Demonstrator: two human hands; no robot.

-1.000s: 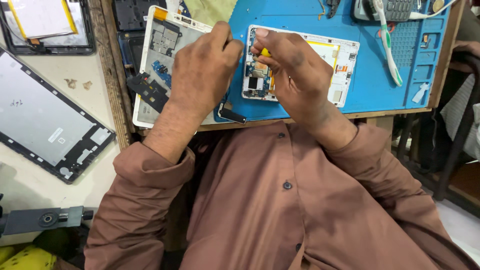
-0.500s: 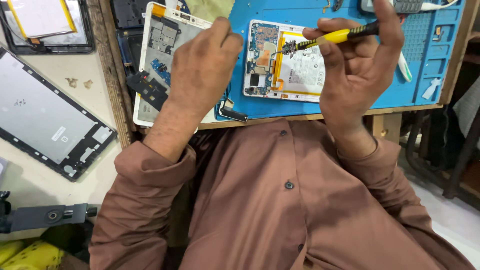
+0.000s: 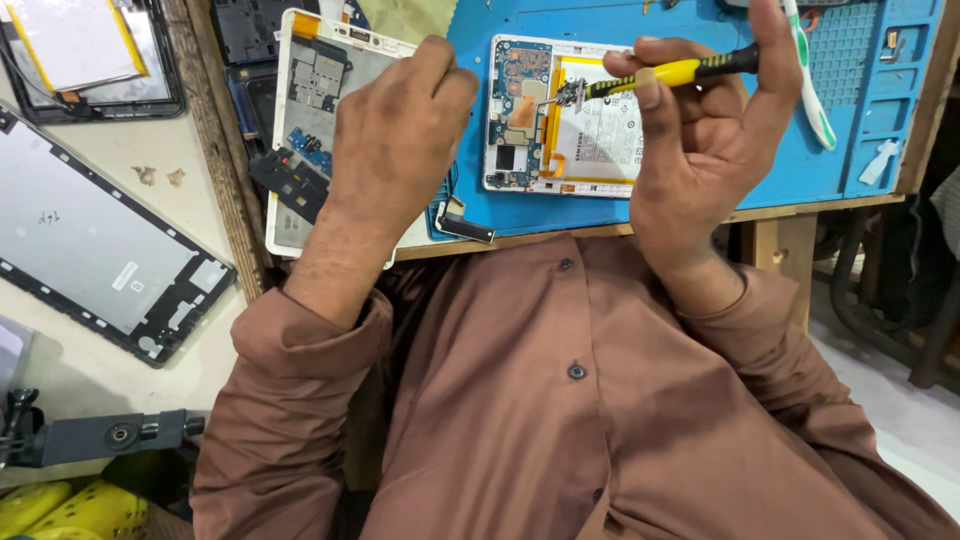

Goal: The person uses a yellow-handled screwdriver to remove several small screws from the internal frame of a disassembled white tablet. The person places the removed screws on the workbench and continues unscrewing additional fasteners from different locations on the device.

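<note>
Above the opened tablet (image 3: 565, 115) on the blue mat (image 3: 700, 180): right hand (image 3: 700, 150) grasping yellow screwdriver (image 3: 665, 73) — tip at the circuit board. Left of the tablet: left hand (image 3: 400, 130) curled, resting on white back cover (image 3: 310, 120) — grip not discernible.

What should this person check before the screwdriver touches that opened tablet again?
1. Screwdriver held firmly in the right hand: ok.
2. Tip over the opened tablet: ok, raised above it.
3. Tablet flat on the blue mat: ok.
4. Left hand steadying the tablet: not ok, it rests on the white frame beside it.
5. A screw on the tip: cannot tell.
</note>
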